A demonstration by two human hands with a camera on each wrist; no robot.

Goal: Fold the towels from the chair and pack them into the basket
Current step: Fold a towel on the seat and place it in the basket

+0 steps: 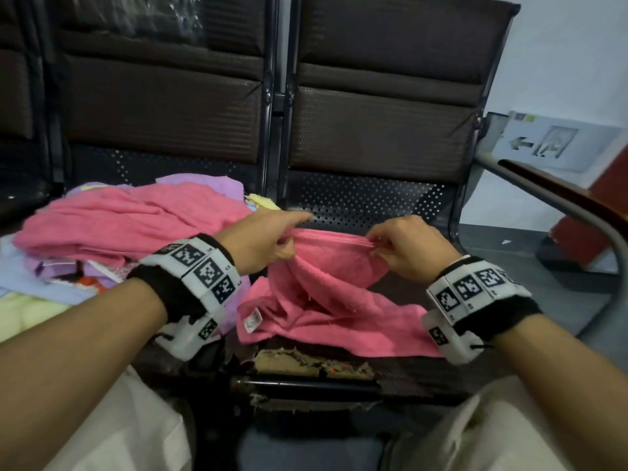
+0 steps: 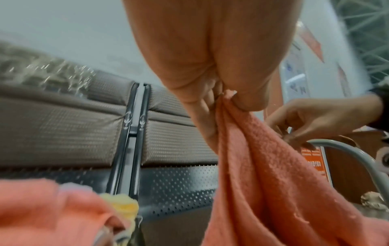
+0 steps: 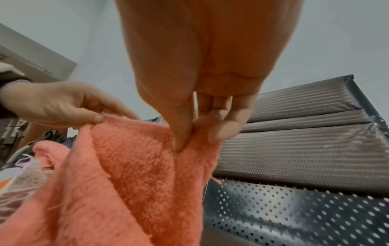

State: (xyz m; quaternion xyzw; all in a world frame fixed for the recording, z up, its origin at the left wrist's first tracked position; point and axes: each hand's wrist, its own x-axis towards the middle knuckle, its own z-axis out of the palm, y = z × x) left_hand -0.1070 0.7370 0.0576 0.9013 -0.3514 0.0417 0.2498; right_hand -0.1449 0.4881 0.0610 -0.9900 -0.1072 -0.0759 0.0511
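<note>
Pink terry hangs between the two hands: the pink towel (image 1: 326,287) is pinched along its top hem, the left hand (image 1: 263,241) gripping one end with thumb and fingers (image 2: 244,99), the right hand (image 1: 406,248) nipping the other end between thumb and fingers (image 3: 181,133). Held that way, the hem runs nearly straight between them, which I take to be the point: it evens the edge so a fold can start square. Below the hands the cloth sags in loose creases and its lower part lies on the bench seat (image 1: 370,198), a white label (image 1: 253,319) showing at the corner under the left wrist.

Out past the left hand lies the heap of unfolded towels (image 1: 129,219), pink over purple and yellow, touching the edge of the working spot. Beyond the right hand the perforated seat is bare up to a grey armrest (image 1: 557,202), so that side offers room to spread. I see no basket in any view.
</note>
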